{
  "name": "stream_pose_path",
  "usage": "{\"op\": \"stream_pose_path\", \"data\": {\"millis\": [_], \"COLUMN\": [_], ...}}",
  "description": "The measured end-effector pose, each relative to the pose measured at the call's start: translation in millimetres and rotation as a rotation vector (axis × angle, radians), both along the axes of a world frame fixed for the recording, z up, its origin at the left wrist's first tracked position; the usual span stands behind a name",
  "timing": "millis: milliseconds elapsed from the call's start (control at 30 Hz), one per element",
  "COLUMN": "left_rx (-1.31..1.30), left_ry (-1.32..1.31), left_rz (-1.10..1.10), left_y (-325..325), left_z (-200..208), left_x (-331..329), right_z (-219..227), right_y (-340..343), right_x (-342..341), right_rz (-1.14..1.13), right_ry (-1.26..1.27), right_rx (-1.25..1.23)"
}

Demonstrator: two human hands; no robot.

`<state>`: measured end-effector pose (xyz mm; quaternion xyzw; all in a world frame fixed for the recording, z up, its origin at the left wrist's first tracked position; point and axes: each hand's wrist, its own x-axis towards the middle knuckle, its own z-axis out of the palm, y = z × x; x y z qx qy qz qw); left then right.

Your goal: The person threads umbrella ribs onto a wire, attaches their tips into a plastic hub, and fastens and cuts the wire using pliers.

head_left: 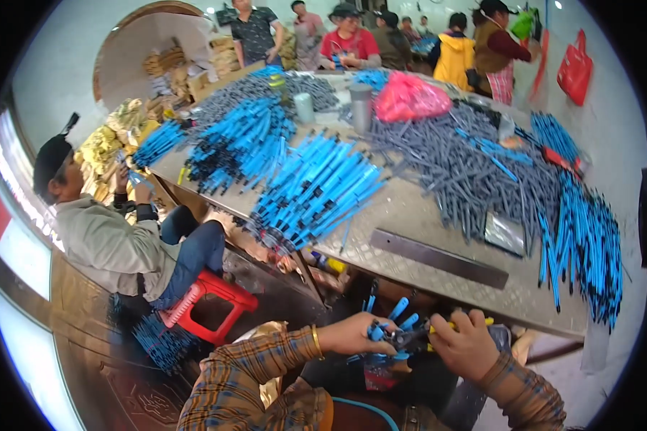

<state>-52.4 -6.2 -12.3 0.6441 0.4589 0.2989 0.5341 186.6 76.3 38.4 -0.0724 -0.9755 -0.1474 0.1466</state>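
Note:
In my lap area, below the table's near edge, my left hand (pixel 358 335) is closed around a few blue rods (pixel 401 309) with black ends. My right hand (pixel 464 345) grips pliers (pixel 489 322) with yellow handles. The dark jaws of the pliers meet the rods beside my left fingers. Exactly what the jaws bite on is too small to make out. More blue pieces show under the hands, partly hidden by them.
A metal-topped table (pixel 402 201) stands ahead with piles of blue rods (pixel 320 187) and grey rods (pixel 460 165). A dark metal bar (pixel 438 258) lies near its front edge. At left, a co-worker (pixel 118 233) sits on a red stool (pixel 212 305); several people are at the far end.

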Motion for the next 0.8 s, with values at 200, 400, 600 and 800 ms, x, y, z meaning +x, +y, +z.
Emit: {"op": "stream_pose_path", "data": {"millis": [200, 400, 600, 800], "left_rx": [0.023, 0.173, 0.047, 0.045], "left_ry": [0.062, -0.013, 0.008, 0.017], "left_rz": [-0.031, -0.035, -0.239, -0.141], "left_y": [0, -6, -2, 3], "left_z": [5, -3, -3, 2], "left_x": [0, -3, -3, -2], "right_z": [13, -19, -116, -92], "right_y": [0, 5, -33, -35], "right_x": [3, 12, 26, 47], "right_rz": [-0.017, -0.434, -0.687, -0.064], "right_ry": [-0.083, -0.489, -0.296, -0.214], "right_rx": [-0.066, -2.276, -2.691, -2.740]}}
